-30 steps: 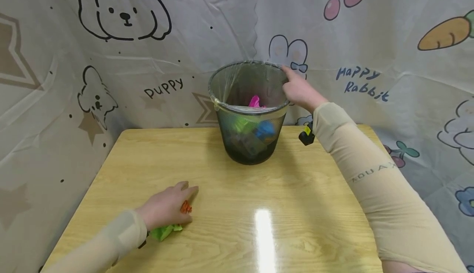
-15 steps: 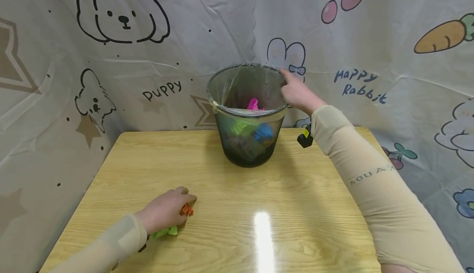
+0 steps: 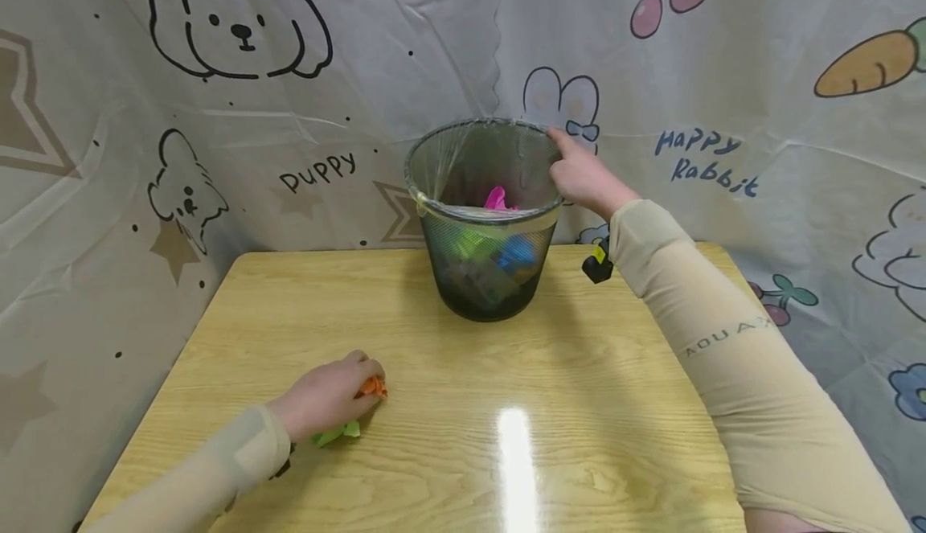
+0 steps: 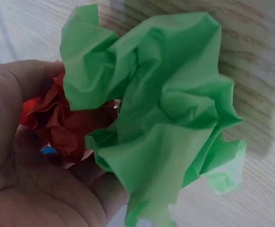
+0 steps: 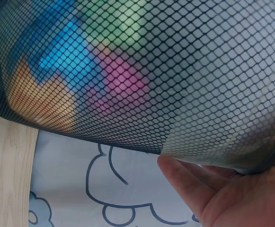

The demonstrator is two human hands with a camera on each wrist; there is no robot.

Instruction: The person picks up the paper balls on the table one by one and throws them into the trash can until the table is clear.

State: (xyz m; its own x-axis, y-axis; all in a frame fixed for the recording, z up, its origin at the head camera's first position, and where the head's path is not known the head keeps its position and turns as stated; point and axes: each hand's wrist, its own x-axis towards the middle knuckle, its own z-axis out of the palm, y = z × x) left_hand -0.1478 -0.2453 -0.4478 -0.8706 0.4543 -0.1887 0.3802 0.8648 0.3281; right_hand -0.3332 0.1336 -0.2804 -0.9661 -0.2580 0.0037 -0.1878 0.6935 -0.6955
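Observation:
My left hand (image 3: pixel 324 395) is low over the left part of the wooden table, its fingers curled round a crumpled orange paper (image 3: pixel 374 387). Against that ball, below the palm, sits a larger crumpled green paper (image 4: pixel 175 99); whether fingers also pinch it is hidden. A black mesh wastebasket (image 3: pixel 486 306) with a clear plastic liner stands upright at the back of the table. At its right rim, my right hand (image 3: pixel 587 177) holds on, index finger along the edge, thumb against the mesh (image 5: pixel 175 109).
Inside the basket lie crumpled papers: a pink one (image 3: pixel 497 198), a blue one (image 3: pixel 517 252) and others. A printed fabric curtain (image 3: pixel 304 107) hangs behind and around the wooden table (image 3: pixel 318 308). A black device with a yellow mark (image 3: pixel 598 264) is at my right wrist.
My left fingers have closed further round the orange paper. That hand and both papers have moved slightly away from me. The right hand and the wastebasket have stayed in place.

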